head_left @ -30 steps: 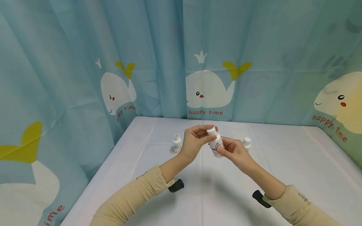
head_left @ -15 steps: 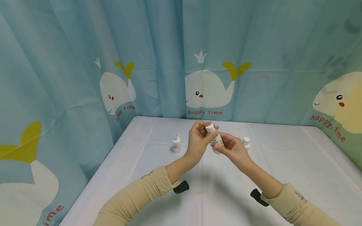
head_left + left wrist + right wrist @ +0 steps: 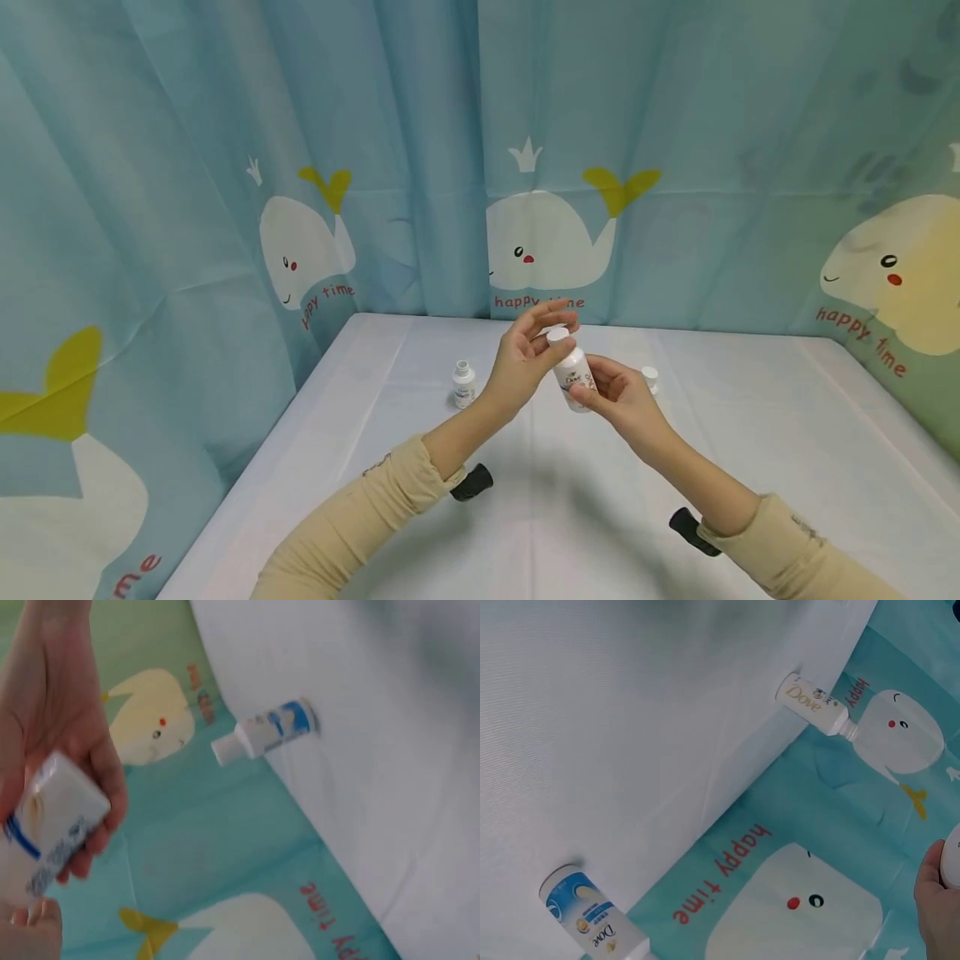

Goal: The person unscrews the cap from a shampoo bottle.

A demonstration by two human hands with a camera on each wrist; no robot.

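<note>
A small white Dove bottle with a white cap is held tilted above the table. My right hand grips its body, thumb across the front label. At the cap is my left hand, its thumb beside it and its index and middle fingers extended past the top. In the left wrist view the bottle lies across the right hand's palm, with left fingertips below it. The right wrist view catches only part of a hand and a round white end at its right edge.
An uncapped white bottle stands on the white table, left of the hands. Another bottle with a white cap is partly behind the right hand; its blue label shows in the right wrist view. A blue whale-print curtain surrounds the table.
My left hand's fingers have spread upward from around the cap, after shifting inward over it. The right hand keeps its hold on the bottle, its label turned slightly.
</note>
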